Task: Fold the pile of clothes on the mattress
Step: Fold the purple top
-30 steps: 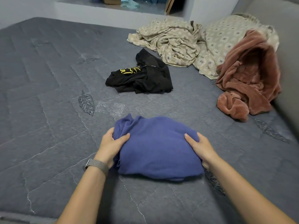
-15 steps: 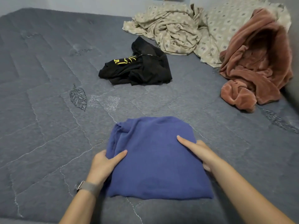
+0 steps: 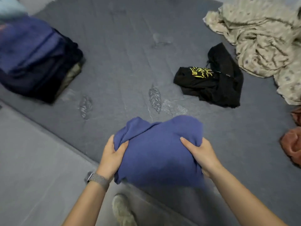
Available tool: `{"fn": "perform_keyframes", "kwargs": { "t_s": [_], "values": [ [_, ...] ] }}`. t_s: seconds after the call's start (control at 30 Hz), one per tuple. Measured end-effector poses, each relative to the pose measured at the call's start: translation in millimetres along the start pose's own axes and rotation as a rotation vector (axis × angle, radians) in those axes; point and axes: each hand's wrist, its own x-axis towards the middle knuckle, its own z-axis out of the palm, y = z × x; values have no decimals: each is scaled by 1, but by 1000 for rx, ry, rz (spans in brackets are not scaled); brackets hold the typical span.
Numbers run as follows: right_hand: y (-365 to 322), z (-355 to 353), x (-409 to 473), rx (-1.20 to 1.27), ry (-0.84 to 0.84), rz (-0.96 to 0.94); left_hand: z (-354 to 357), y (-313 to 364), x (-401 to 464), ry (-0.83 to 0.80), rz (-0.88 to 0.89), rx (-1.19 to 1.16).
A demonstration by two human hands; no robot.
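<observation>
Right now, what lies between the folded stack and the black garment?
Head view: only bare grey mattress between the dark folded stack and black garment.

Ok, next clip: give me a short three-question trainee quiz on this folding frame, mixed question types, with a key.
1. True or false: both hands grip the blue garment.
2. Multiple choice: the black garment with yellow print is A) on the folded stack, B) lying loose on the mattress, C) held in the right hand.
3. Short answer: on which side of the frame does the folded stack sit?

Key:
1. True: the left hand and right hand each grip a side of it.
2. B
3. The left, near the mattress edge.
</observation>
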Motion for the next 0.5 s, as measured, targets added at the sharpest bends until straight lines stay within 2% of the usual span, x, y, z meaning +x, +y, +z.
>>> {"fn": "perform_keyframes", "kwargs": {
  "t_s": [0.27,0.5],
  "values": [
    [-152,199,-65,39,-254,12,-209,115,-43,191,37,-110],
    [-257,302,-79,16,-392,-42,-306,186,-41,305,64,-243]
  ]
}}
